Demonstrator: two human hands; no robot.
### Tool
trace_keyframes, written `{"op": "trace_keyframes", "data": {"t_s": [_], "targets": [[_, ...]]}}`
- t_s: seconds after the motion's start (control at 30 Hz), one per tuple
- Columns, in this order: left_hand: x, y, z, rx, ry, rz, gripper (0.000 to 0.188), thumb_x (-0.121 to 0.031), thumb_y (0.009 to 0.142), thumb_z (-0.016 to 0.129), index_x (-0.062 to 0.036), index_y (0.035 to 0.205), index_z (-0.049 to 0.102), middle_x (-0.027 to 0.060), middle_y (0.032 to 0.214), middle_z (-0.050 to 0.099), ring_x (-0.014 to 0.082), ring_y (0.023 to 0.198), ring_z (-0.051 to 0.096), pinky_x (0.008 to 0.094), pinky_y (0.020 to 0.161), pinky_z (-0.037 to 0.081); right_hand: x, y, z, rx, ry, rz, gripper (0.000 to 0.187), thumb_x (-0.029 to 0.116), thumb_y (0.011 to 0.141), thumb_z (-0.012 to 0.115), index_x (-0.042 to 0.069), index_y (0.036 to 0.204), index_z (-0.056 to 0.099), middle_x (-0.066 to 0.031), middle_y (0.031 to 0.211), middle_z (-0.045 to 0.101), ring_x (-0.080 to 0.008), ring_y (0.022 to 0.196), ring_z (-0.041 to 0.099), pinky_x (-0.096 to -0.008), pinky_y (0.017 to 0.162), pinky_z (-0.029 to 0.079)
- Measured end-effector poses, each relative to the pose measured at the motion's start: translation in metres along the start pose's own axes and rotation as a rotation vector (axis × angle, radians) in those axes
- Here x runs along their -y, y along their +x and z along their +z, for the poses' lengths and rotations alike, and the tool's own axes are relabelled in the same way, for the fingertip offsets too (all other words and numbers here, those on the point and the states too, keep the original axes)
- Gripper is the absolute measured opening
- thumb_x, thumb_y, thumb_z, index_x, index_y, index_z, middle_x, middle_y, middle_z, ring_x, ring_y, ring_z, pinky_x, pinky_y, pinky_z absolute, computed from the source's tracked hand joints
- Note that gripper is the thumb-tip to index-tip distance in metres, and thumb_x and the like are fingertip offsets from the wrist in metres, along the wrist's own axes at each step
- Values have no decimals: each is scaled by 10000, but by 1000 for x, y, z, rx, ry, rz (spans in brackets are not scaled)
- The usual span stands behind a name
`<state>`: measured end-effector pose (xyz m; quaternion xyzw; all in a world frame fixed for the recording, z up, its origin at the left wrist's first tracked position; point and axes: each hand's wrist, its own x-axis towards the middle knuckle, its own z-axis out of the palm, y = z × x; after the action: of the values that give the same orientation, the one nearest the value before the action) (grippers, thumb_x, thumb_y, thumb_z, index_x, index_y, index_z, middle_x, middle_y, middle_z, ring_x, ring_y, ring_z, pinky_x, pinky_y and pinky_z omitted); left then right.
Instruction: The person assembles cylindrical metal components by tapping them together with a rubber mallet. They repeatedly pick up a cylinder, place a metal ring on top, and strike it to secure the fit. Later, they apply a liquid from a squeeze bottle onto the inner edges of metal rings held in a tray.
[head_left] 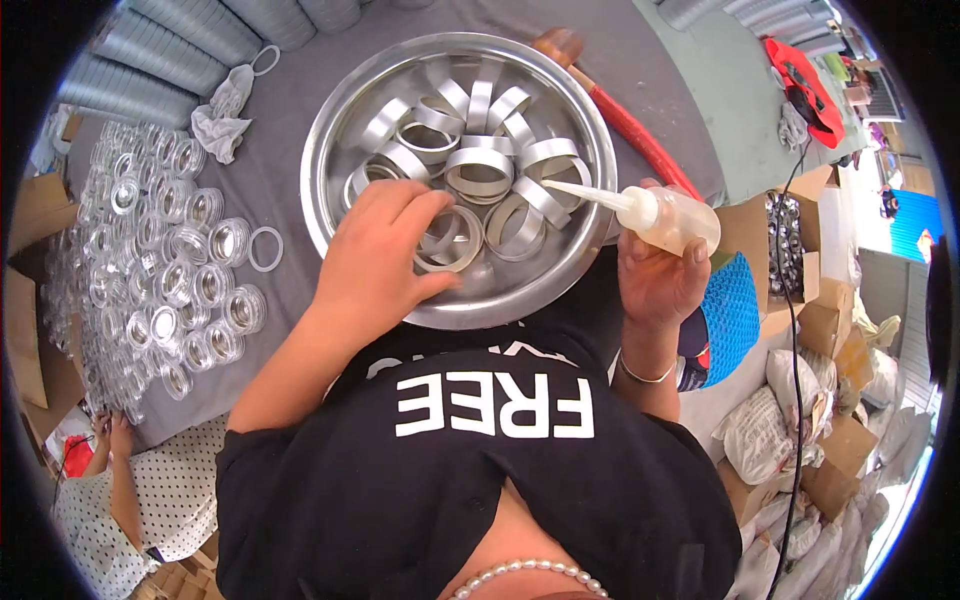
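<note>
A round steel basin holds several silver metal rings, piled loosely at different tilts. My left hand reaches over the basin's near left side, thumb and fingers apart around a ring; whether the fingertips touch it I cannot tell. In my right hand, at the basin's right side, is a translucent squeeze bottle with a long pointed white nozzle. The bottle lies tilted, its nozzle pointing left over the rings on the right.
Many clear glass-like jars or lids crowd the table's left, beside a loose ring and white cloth. Stacked grey discs stand behind. A red-handled hammer lies right of the basin. Another person's hands show at lower left.
</note>
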<state>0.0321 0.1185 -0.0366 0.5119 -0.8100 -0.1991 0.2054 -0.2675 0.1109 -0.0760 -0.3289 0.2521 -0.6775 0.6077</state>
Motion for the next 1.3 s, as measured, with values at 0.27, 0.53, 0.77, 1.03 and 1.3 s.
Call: {"op": "trace_keyframes", "data": {"t_s": [0.27,0.53,0.77,1.03,1.3], "targets": [[7,9,-16,106,-134,11,652,-72,620,821,-56,1227,584,110,1182,580,298,1053,617,392,920,501,8,-7,15,25,-81,-18,682,374,917,654,-22,1408,395,-251,1183,642,-223,749,672,-293,551,539],[4,2,6,-38,-483,-31,647,-132,639,762,-21,1255,596,113,1144,539,251,1002,616,370,880,506,10,-15,32,-85,-91,-90,751,356,874,705,-65,1406,380,-246,1209,613,-209,648,653,-275,518,526],[-4,-4,2,30,-87,-42,665,-110,611,738,-21,1256,600,159,1193,560,355,1143,545,403,1008,440,33,1,19,30,-215,-275,653,330,857,735,-43,1303,438,-294,1202,597,-228,621,658,-273,449,539],[-11,-12,18,40,-1251,-251,658,-160,796,770,-30,1383,504,87,1289,554,193,1169,586,339,992,474,27,-6,33,-35,-147,-68,720,299,886,694,-45,1416,348,-366,1316,524,-254,659,661,-279,502,564],[-13,-17,20,147,-1810,-491,550,-304,1005,551,27,1430,439,158,1291,609,246,1097,664,350,886,594,39,-11,38,32,-446,-229,914,393,744,865,-56,1355,355,-327,1201,515,-275,798,670,-318,557,621]]}}
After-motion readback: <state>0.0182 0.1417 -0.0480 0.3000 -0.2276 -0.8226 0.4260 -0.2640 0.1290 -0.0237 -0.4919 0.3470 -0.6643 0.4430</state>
